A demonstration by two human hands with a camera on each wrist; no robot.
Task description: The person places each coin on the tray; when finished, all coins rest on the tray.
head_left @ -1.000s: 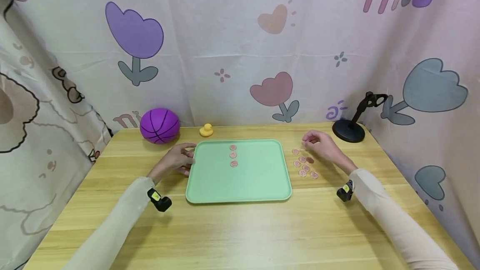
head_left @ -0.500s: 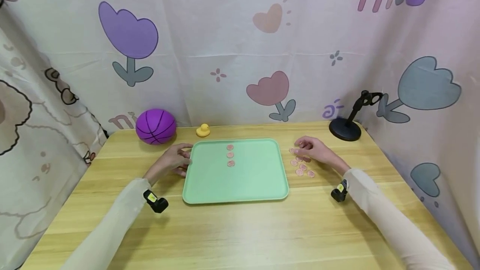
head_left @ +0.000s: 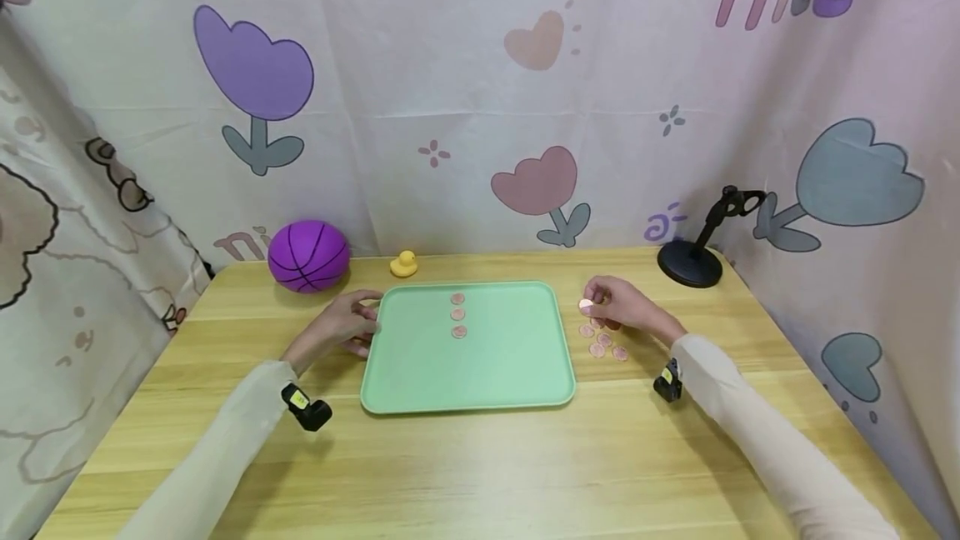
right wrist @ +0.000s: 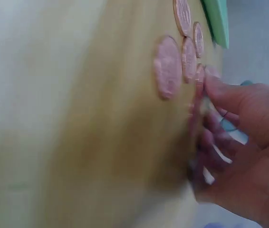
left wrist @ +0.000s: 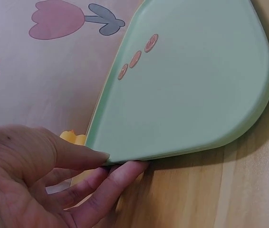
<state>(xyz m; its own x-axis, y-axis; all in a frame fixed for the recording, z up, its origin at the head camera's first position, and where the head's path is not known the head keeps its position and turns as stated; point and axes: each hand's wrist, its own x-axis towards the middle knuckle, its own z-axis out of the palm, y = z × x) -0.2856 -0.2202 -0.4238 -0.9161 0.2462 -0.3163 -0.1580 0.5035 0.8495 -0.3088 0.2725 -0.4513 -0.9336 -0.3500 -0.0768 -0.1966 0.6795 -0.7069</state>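
Head, tray: a pale-green, rounded-rectangle tray, prob. plastic [head_left: 510, 369], flat on the light wood-grain table [head_left: 465, 473]; three round coppery coins in a row [head_left: 458, 315] lie on it, spaced apart, running down from near the far rim.
Head, L hand: left hand [head_left: 337, 325] at the tray's left rim, fingers bent round the edge.
Head, R hand: right hand [head_left: 624, 305] just off the tray's right side, grip narrow — a bright, round coin [head_left: 586, 305] sits at its fingertips, apparently pinched.
Head, pile: at least five loose coppery coins [head_left: 597, 350] on the table below that hand; others may be hidden.
Head, back edge: purple rubber-look ball w/ black lines [head_left: 308, 257], small yellow duck [head_left: 404, 264], black round-based stand [head_left: 690, 263].
L wrist, tray rim: thumb on the rim, fingertips at/under the edge — a light pinch. Whether that edge is raised, can't tell.
R wrist, coin grip: blurry; thumb meets a coin's edge, other coins flat nearby, tray corner beyond.
Coin handling: likely light, stiff, thin, a bit slippery; hard to break. Best held by opp. edges, thumb + index.
Tray handling: likely light, fairly stiff; hold by the raised rim, kept level, as coins could slide.
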